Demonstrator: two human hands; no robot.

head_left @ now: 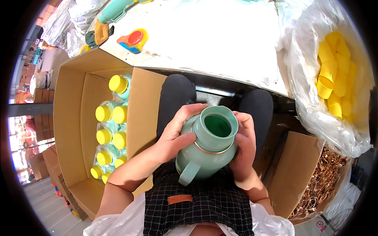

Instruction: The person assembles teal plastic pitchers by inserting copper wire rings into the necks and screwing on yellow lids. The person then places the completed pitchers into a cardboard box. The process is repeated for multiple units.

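the black checked apron (pixel 197 214) is lying nearest the camera, at 6 o'clock in the head view, and the pale green jug (pixel 206 161) is showing just above it, near the centre toward 5 o'clock, its open mouth facing up and its handle (pixel 189 173) pointing to 7 o'clock. the left hand (pixel 173 137) is gripping the jug from its 9 o'clock side, thumb resting near the collar; the right hand (pixel 243 147) is pressing in from 3 o'clock. both sets of fingers are holding the jug, some tips hiding behind it.

neither hand is using the handle, so the smooth round body could be slipping through if one palm were easing off. the apron is hiding what supports the base; if only the hands are bearing it, a loose grip could be dropping it. tipping toward 9 o'clock, it could be striking the flap of the carton (pixel 143 102), where yellow-capped bottles (pixel 119 115) are standing.

at 4 o'clock a box of copper-coloured rings (pixel 325 181) is sitting near the right forearm; a swinging elbow could be jolting it. at 2 o'clock a clear bag (pixel 303 74) is sagging around yellow cups (pixel 326 86); a tug on its loose edge could be spilling them.
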